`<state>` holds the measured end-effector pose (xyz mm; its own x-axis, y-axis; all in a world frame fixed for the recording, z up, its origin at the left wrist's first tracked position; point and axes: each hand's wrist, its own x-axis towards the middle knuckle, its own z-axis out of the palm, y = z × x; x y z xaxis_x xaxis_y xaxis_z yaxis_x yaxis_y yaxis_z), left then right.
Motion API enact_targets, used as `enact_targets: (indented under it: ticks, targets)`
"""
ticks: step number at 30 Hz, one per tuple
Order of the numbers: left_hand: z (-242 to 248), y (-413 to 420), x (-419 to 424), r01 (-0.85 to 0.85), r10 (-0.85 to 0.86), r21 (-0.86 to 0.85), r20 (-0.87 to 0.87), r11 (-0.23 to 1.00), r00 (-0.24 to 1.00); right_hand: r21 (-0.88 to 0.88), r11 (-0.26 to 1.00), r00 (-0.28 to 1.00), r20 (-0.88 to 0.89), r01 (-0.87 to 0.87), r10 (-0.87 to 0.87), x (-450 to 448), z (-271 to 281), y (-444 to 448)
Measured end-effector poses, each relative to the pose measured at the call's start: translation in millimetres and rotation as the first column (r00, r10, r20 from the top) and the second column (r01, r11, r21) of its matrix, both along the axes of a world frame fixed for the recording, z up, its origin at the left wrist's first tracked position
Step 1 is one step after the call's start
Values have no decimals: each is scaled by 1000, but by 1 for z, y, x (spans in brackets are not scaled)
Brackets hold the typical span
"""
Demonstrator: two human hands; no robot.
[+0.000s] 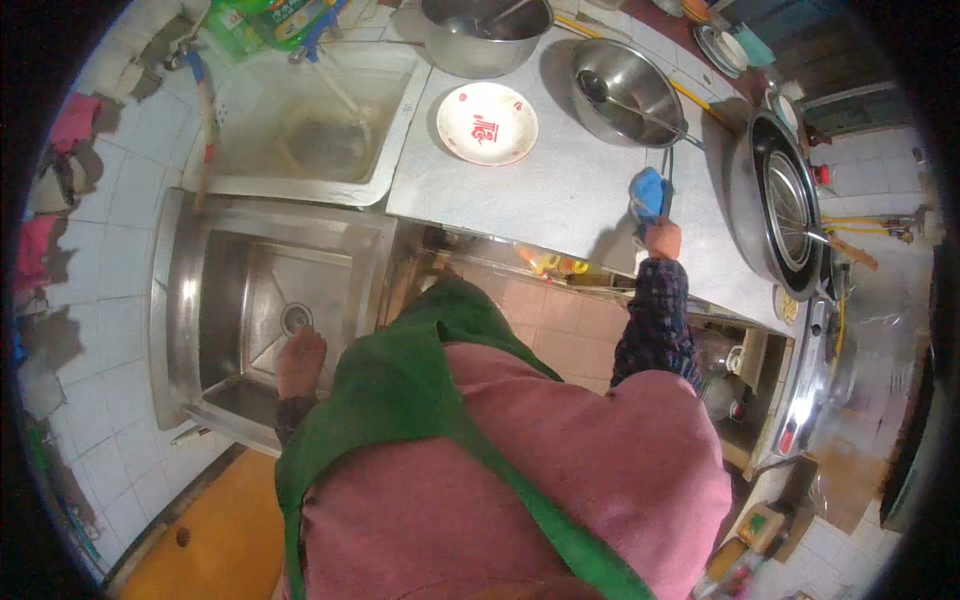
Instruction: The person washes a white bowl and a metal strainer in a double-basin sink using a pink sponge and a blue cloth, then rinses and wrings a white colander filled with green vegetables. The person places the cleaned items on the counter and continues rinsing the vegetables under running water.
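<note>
My right hand is closed around a dark handle at the front part of the white countertop. A blue cloth or sponge lies against that handle, just beyond my fingers; what the handle belongs to is unclear. Over the stainless steel sink hangs my left hand, near the drain, its fingers partly curled; whether it holds anything cannot be made out. A white plate with red characters rests on the counter. Behind my right hand stands a steel bowl with a ladle in it.
A steel pot stands at the counter's back. At the right are a large dark pan with a wire strainer and a gas stove. A white basin holding cloudy water adjoins the steel sink. Green bottles stand behind it.
</note>
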<state>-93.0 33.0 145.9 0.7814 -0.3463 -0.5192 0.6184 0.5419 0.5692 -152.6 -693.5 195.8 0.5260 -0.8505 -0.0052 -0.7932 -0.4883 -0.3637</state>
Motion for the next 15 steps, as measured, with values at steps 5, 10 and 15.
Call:
enact_targets:
  ticks: [5,10,15]
  targets:
    - [-5,3,3,-48,57,106,-85,993,995,724,376,288,612,-578,-737,-39,30,-22]
    - [7,-22,9,-128,92,-118,-275,985,957,648,323,215,609,-690,-763,-47,57,0]
    - [64,-83,15,92,-92,-1,-15,996,996,552,540,324,825,-635,-462,-27,69,67]
